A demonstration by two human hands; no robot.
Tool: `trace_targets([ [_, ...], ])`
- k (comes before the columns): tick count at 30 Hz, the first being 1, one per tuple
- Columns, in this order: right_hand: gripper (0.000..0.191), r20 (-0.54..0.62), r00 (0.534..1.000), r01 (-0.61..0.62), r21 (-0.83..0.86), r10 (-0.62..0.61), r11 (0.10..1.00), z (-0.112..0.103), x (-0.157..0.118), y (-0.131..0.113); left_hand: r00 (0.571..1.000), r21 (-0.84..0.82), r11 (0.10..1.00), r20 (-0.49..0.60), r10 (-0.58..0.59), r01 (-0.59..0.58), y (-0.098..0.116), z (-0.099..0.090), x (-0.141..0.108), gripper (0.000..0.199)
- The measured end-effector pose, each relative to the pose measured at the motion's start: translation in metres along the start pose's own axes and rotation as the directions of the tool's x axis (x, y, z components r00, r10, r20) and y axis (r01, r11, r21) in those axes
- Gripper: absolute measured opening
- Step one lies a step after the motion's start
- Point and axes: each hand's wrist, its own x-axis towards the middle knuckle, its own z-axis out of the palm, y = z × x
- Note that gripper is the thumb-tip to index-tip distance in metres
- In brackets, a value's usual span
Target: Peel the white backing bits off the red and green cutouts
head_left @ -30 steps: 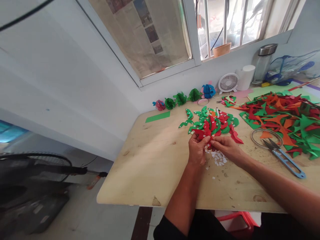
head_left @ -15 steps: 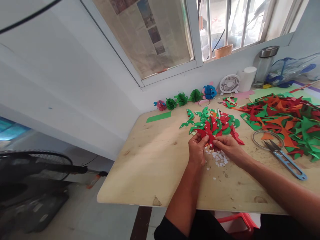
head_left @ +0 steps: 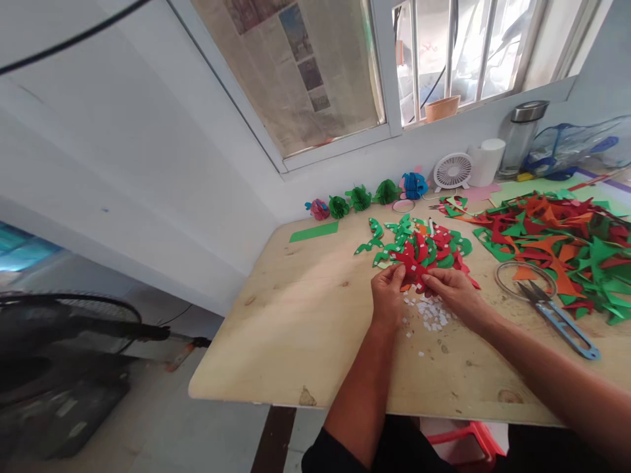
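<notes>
Between fingertips (head_left: 398,276), red paper (head_left: 417,271) (partly hidden).

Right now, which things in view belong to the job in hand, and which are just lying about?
Likely in the job:
red paper, held in left hand and right hand
cutouts, just beyond
white bits, by the hands

Apparently lying about, untouched:
scraps
snips
fan
bottle
green strip

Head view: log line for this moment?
left hand: holds red paper piece | right hand: at its edge | white bits: loose, near hands
</notes>
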Motion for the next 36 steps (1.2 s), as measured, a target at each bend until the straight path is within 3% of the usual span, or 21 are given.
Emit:
trace_targets([
  [11, 0.031, 0.027, 1.000, 0.000, -0.042, 0.001, 0.999, 0.0011, 0.0009, -0.0018, 0.997, 0.084, 0.996, -0.067, 0.042, -0.037, 0.0006, -0.0005, 0.0008, 0.031],
  [19, 0.029, 0.063, 0.998, 0.014, -0.016, -0.013, 1.000, 0.0009, 0.0007, -0.0019, 1.000, 0.001, 1.000, 0.031, -0.007, 0.007, -0.0018, 0.0018, -0.0005, 0.026],
  [26, 0.028, 0.095, 0.995, -0.013, -0.020, 0.015, 1.000, 0.0022, 0.0017, 0.0012, 1.000, 0.000, 1.000, 0.007, 0.002, -0.002, -0.0008, -0.0004, 0.0005, 0.026],
  [32, 0.028, 0.100, 0.995, -0.005, -0.044, 0.009, 0.999, 0.0030, 0.0007, 0.0013, 0.992, -0.029, 0.998, 0.120, -0.046, 0.049, 0.0005, -0.0020, -0.0011, 0.024],
  [36, 0.028, 0.120, 0.992, -0.023, -0.032, 0.027, 0.999, 0.0042, 0.0009, 0.0010, 0.993, -0.005, 1.000, 0.117, -0.027, 0.028, -0.0026, -0.0032, 0.0004, 0.022],
])
